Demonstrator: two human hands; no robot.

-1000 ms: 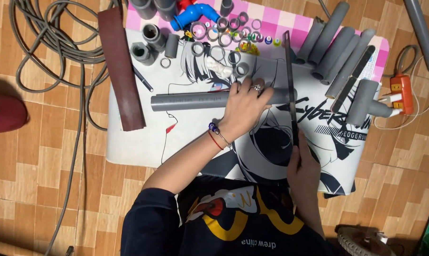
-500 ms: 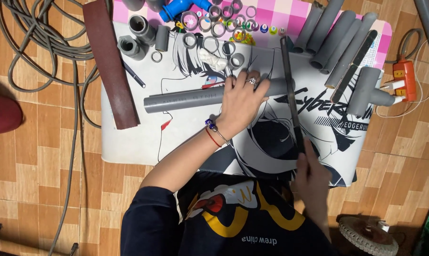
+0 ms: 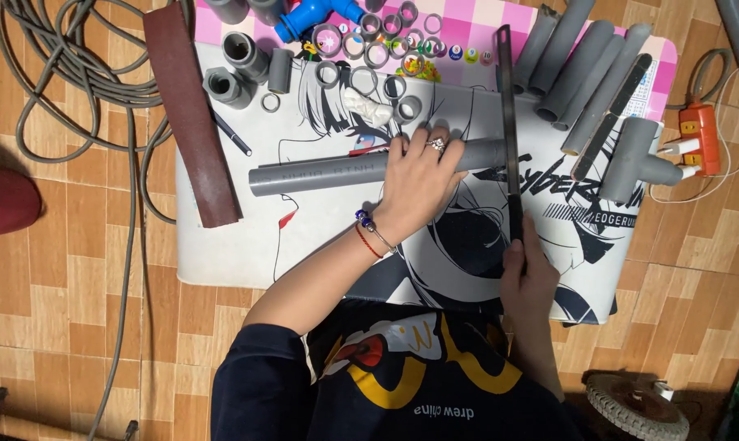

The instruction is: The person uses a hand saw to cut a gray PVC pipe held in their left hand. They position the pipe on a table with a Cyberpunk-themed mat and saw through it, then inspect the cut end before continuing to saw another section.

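Observation:
My left hand [image 3: 420,178] presses down on a long grey plastic pipe [image 3: 320,171] that lies across a printed white mat [image 3: 239,245]. A ring and bead bracelets show on that hand and wrist. My right hand [image 3: 529,278] grips the handle end of a thin dark hacksaw blade [image 3: 508,122]. The blade runs away from me and crosses the pipe just right of my left hand. The pipe's right end sits under the blade.
Several grey pipe offcuts [image 3: 573,65] lie at the mat's right. Cut rings [image 3: 369,49], grey couplings [image 3: 235,69] and a blue fitting [image 3: 312,15] sit at the top. A brown strip [image 3: 191,114] lies left, grey hose coils [image 3: 67,73] on the floor, an orange power strip [image 3: 700,135] right.
The view has shifted slightly. My right hand has drawn the saw blade a little toward me. My left hand stays pressed on the pipe.

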